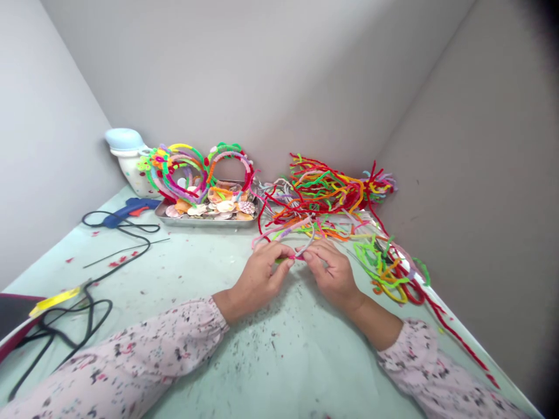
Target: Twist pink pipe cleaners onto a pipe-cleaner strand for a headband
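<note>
Both hands meet over the middle of the table, fingertips almost touching. My left hand (266, 273) is closed in a pinch on a pipe-cleaner headband (288, 228), a loop wrapped in pink, green, purple and grey. Opposite it, my right hand (331, 273) pinches the same headband where a grey pipe cleaner (309, 240) curls upward. A short bit of bright pink shows between the fingertips. The fingers hide part of the loop's near side. Behind the hands lie loose coloured pipe cleaners (336, 230).
A metal tray (205, 222) of seashells holds several finished-looking headbands (179, 169). Left of it are a blue glue gun (126, 212), a black cord (89, 297) and a white bottle (131, 166). A large pipe-cleaner bundle (332, 183) lies at the back; more tangled pieces (388, 270) line the right edge.
</note>
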`<action>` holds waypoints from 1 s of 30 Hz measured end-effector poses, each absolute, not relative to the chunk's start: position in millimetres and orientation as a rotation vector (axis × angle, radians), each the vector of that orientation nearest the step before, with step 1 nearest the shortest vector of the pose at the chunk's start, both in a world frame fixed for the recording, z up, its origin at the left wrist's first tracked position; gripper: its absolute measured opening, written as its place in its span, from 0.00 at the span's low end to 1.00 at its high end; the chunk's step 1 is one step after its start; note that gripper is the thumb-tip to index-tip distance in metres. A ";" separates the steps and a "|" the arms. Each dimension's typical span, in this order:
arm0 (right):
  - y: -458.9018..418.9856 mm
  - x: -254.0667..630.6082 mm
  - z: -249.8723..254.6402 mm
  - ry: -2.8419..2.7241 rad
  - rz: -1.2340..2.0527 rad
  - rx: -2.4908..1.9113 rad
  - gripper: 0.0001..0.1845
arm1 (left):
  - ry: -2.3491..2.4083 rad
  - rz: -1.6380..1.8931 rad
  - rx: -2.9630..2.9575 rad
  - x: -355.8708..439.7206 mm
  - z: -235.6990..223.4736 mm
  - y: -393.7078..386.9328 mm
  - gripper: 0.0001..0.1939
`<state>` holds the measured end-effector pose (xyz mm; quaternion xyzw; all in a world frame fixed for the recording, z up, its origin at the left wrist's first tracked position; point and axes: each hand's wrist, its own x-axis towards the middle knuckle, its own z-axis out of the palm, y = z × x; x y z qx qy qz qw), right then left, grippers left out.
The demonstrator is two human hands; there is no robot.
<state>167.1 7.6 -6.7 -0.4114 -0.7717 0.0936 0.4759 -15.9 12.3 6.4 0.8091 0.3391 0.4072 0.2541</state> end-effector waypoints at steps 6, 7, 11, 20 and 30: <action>8.0 165.8 -5.6 -1.886 0.236 -1.026 0.08 | 0.899 1.091 2.199 -15.4 4.3 12.4 0.04; 8.1 165.5 -5.3 -1.886 0.235 -1.021 0.07 | 0.893 1.085 2.194 -15.3 4.1 12.1 0.04; 7.9 164.7 -4.6 -1.890 0.224 -1.010 0.06 | 0.872 1.061 2.177 -15.7 3.9 10.8 0.05; 8.7 165.0 -5.6 -1.916 0.174 -1.008 0.05 | 0.888 1.075 2.179 -15.5 4.1 10.6 0.05; 8.3 164.6 -3.9 -1.927 0.169 -1.010 0.06 | 0.909 1.035 2.177 -15.1 6.0 11.0 0.06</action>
